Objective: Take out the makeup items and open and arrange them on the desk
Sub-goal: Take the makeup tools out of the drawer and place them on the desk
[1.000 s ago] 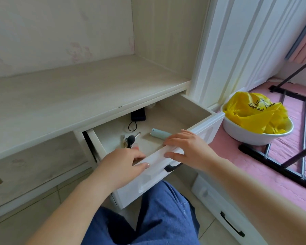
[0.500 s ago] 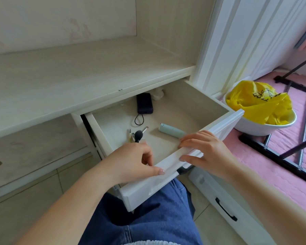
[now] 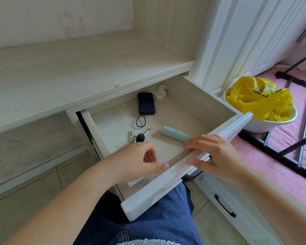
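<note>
Now that the drawer [image 3: 175, 175] has slid fully out, right grip [image 3: 217, 154] clasps its front; left grip [image 3: 138, 160], loosely curled and empty, hovers just short of the brush [image 3: 140, 137], mint tube [image 3: 175, 134] beside.

Pale matt wood-grain desk [image 3: 78, 71], glossy white drawer [image 3: 166, 184] front, crinkled shiny yellow plastic bag [image 3: 258, 99]

the open drawer [image 3: 198, 106] holds a mint tube [image 3: 175, 134], a makeup brush [image 3: 141, 136] and a dark power bank [image 3: 146, 103]; crumpled tissue [image 3: 160, 92] sits at its back. the pale desk [image 3: 69, 71] lies above.
</note>
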`<state>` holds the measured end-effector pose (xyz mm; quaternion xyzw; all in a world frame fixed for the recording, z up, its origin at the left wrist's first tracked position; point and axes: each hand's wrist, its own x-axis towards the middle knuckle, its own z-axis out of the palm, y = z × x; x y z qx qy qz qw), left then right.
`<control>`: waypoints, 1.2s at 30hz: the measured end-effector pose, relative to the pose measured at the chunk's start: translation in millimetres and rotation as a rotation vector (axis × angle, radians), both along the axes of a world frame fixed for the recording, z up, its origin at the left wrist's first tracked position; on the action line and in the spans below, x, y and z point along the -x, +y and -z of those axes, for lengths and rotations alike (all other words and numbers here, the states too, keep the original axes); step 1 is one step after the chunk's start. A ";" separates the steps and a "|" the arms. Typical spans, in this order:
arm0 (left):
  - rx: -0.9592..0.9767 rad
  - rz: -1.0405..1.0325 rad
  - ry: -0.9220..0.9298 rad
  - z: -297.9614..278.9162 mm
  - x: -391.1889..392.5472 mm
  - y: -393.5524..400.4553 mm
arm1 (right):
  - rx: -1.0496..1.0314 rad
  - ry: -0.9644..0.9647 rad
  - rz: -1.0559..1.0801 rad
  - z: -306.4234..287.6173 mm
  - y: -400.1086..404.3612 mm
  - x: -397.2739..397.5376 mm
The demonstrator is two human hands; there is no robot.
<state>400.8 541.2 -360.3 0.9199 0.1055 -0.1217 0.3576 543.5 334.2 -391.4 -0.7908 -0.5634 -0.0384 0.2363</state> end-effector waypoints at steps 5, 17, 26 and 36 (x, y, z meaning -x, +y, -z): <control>-0.230 -0.075 -0.039 15.8 -40.9 28.8 | 0.174 0.051 0.179 -25.0 38.5 -29.3; -0.813 0.592 0.112 66.5 -89.3 40.5 | 1.094 0.052 0.238 21.9 117.8 -112.8; -0.940 0.711 0.060 74.0 -103.3 42.1 | 1.164 -0.003 0.172 36.1 133.4 -119.8; -0.784 0.531 -0.072 41.7 -89.6 58.3 | 0.803 0.140 0.166 18.3 124.3 -107.9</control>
